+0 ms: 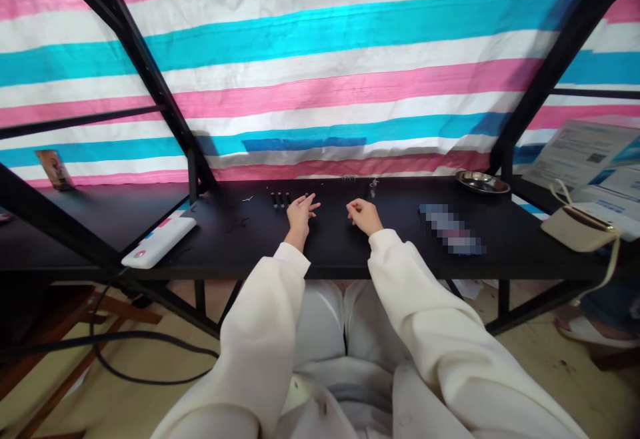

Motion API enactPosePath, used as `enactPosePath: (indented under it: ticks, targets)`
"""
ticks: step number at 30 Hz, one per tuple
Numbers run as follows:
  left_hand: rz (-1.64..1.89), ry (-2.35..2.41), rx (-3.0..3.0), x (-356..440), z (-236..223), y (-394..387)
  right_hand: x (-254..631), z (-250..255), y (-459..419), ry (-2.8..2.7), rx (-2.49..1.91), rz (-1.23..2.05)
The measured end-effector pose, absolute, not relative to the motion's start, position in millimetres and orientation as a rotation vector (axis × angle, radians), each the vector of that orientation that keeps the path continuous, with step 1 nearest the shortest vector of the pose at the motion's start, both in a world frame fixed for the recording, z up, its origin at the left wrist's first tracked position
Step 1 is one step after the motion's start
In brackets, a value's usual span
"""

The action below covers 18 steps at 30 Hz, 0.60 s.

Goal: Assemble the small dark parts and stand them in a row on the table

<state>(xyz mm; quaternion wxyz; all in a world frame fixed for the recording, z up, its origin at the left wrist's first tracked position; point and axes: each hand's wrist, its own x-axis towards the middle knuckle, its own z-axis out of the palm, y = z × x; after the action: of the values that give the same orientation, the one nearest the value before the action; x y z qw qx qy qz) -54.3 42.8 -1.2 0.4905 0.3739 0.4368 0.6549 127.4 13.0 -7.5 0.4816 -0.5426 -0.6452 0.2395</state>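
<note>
My left hand (301, 215) is over the black table (330, 252), its fingers stretched out and apart. Beside it, to the left, small dark cylinders (281, 200) stand upright in a short row. The top of a similar small dark piece (307, 195) shows just behind its fingers. My right hand (365, 217) is to the right, thumb and fingers pinched together. Whatever it may hold is too small or hidden to make out. Behind the right hand lie small metallic bits (348, 178) and a little clear piece with white scraps (373, 189).
A white power bank-like case (160, 242) lies on the left. To the right are a shiny metal dish (483, 183), a blurred-out packet (451, 229) and a beige purse (577, 227). Black frame posts (145, 72) flank a striped sheet (340, 45). A cable (150, 337) hangs at lower left.
</note>
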Motion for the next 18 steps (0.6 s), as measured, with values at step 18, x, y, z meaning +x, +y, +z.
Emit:
enactPosePath:
  ticks: [18]
  targets:
    - [1.146,0.785,1.105,-48,2,32,121,-13,22,-1.406,-0.990,1.080]
